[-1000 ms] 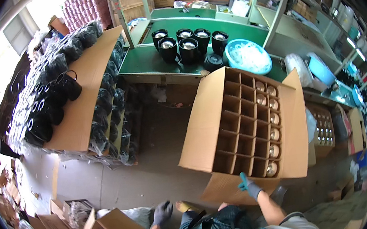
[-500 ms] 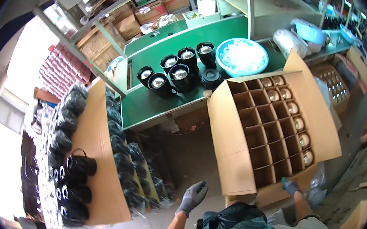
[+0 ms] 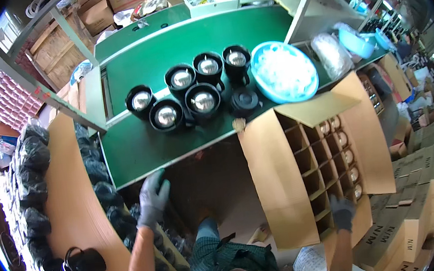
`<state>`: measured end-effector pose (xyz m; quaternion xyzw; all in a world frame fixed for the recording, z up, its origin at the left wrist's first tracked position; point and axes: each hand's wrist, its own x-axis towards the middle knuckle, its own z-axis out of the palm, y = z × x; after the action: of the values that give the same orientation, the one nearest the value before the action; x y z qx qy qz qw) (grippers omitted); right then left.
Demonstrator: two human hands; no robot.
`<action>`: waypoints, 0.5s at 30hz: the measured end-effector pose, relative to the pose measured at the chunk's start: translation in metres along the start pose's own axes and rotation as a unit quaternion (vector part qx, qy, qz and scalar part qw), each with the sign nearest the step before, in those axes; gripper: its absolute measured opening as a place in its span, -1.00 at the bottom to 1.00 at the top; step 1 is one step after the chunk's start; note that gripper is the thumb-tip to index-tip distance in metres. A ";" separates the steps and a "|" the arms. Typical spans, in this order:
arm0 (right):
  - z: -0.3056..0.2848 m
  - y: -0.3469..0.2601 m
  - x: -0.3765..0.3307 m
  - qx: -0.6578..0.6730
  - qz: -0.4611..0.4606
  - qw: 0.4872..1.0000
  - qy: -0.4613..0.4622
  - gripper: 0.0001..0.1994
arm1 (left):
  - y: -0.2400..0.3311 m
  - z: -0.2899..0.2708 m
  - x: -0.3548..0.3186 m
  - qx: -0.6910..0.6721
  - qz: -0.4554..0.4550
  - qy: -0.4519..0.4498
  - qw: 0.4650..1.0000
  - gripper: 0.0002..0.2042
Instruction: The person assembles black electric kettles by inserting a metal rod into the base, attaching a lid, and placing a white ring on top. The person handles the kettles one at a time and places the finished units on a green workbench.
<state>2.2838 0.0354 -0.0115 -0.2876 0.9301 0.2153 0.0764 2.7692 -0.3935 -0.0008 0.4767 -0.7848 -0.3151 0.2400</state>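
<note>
Your left hand, gloved, fingers spread, reaches up at the green table edge. Your right hand grips the divided cardboard box at its lower corner.

The right hand's fingertips are hidden behind the divided carton's lower rim. The carton's far cells hold round things too small to identify (metal lids, perhaps). Bagged goods left of it blur together.
</note>
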 end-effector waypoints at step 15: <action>-0.293 -0.459 0.217 0.189 -0.265 0.942 0.080 0.27 | -0.022 -0.017 0.339 0.412 0.108 -0.198 0.883 -0.22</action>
<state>2.3605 -0.5440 0.0299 -0.5204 0.8467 -0.0166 0.1095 2.6478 -0.7107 0.0209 0.3724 -0.9217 -0.0235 -0.1060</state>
